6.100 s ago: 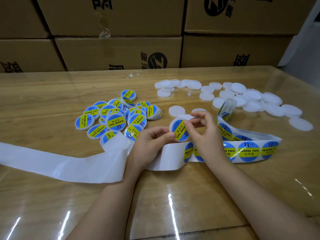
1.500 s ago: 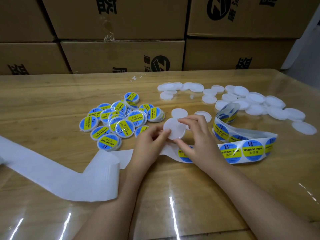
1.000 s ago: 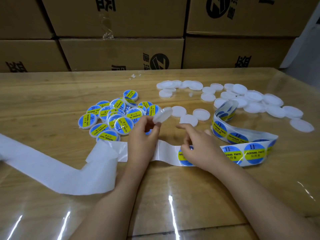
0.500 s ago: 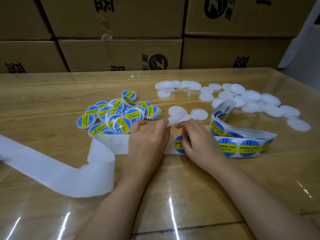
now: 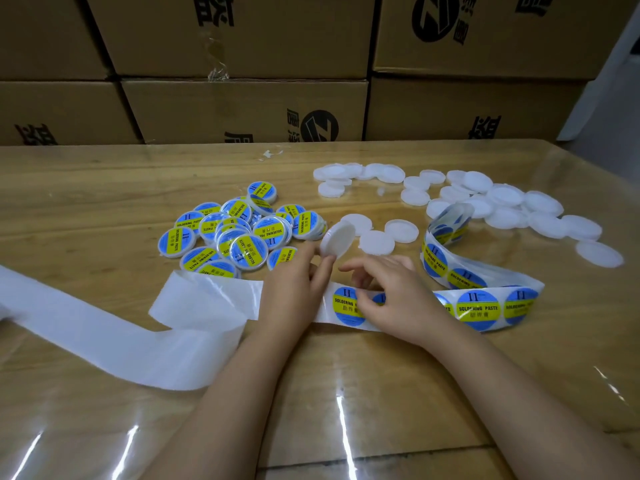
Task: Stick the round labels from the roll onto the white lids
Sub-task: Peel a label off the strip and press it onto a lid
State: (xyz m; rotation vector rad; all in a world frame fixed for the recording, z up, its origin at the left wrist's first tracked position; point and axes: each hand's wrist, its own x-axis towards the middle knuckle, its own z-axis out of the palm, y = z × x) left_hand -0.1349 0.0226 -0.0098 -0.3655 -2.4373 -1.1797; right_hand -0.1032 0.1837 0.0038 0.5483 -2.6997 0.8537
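My left hand (image 5: 292, 289) pinches a bare white lid (image 5: 337, 239) by its edge and holds it tilted above the table. My right hand (image 5: 391, 292) rests on the label strip (image 5: 478, 306), its fingertips on the edge of the leading blue and yellow round label (image 5: 346, 305). The strip curls back to the roll (image 5: 446, 225) on the right. Several bare white lids (image 5: 498, 202) lie at the back right. Several labelled lids (image 5: 239, 230) lie piled at the left centre.
Empty white backing paper (image 5: 114, 336) trails off to the left edge over the wooden table (image 5: 86, 188), which has a clear glossy cover. Stacked cardboard boxes (image 5: 242, 109) wall off the far side. Three loose lids (image 5: 375, 242) lie just beyond my hands.
My left hand has lifted the bare lid up off the strip and tilted it. My right hand has slid along the strip onto the leading label.
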